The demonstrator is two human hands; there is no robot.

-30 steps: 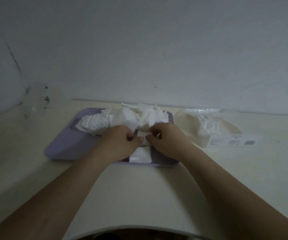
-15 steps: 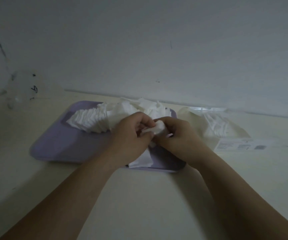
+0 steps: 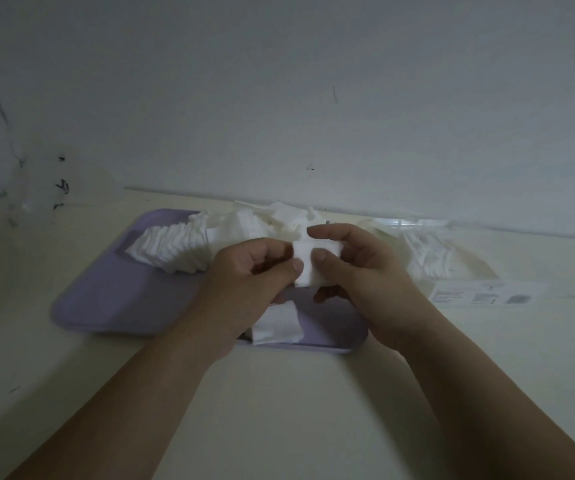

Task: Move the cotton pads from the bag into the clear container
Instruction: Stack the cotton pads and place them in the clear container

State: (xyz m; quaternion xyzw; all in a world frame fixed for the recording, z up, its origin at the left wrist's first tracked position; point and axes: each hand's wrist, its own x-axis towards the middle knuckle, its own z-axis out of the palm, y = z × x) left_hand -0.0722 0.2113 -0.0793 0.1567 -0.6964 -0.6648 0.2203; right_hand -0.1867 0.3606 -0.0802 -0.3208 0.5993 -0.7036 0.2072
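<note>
A small stack of white cotton pads [image 3: 308, 263] is pinched between my left hand [image 3: 251, 275] and my right hand [image 3: 355, 268], held a little above the lilac tray [image 3: 106, 292]. On the tray lies a fanned row of pads [image 3: 172, 249], a loose heap of pads [image 3: 272, 220] at the back, and a single pad [image 3: 277, 323] near the front edge under my left wrist. To the right lies the clear plastic bag [image 3: 431, 258] with more pads inside. The clear container [image 3: 37, 185] stands at the far left by the wall.
The cream tabletop [image 3: 279, 410] meets a white wall close behind the tray. A white label [image 3: 483, 296] of the bag lies flat at the right.
Both hands have lifted off the tray with a small stack of pads between them, and the fingers have spread wider around it. The view has shifted slightly.
</note>
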